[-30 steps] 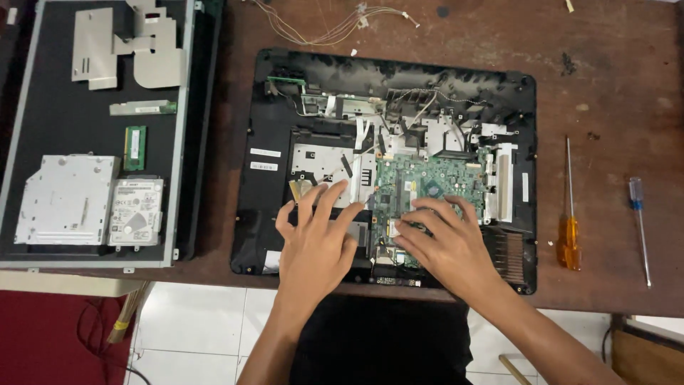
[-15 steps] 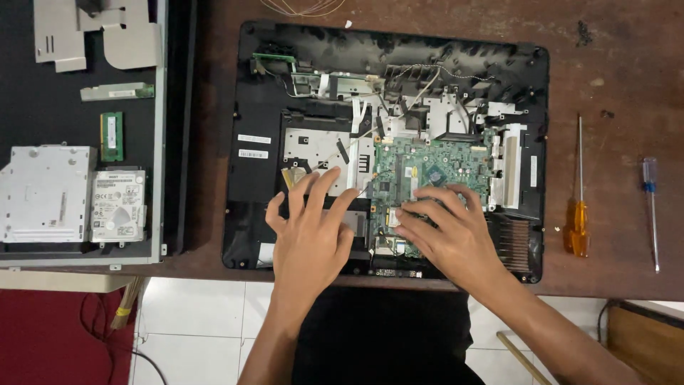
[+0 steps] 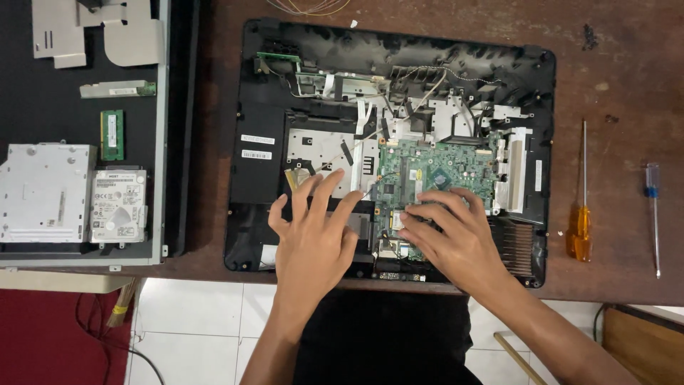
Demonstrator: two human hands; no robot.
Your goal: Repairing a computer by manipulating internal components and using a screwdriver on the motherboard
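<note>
Under both hands [image 3: 385, 235]: green circuit board [image 3: 442, 175].

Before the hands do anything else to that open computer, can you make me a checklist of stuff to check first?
1. Left hand is flat on the opened computer case, fingers spread, holding nothing: ok.
2. Right hand has its fingertips on the lower part of the green circuit board: ok.
3. Screws that hold the board are all out: cannot tell, too small and partly under the hands.
4. Thin cables along the top are clear of the board: not ok, some run down to it.
5. Orange-handled screwdriver and blue-handled screwdriver lie on the wooden table right of the case: ok.
6. Removed hard drive rests apart on the left: ok.
</note>
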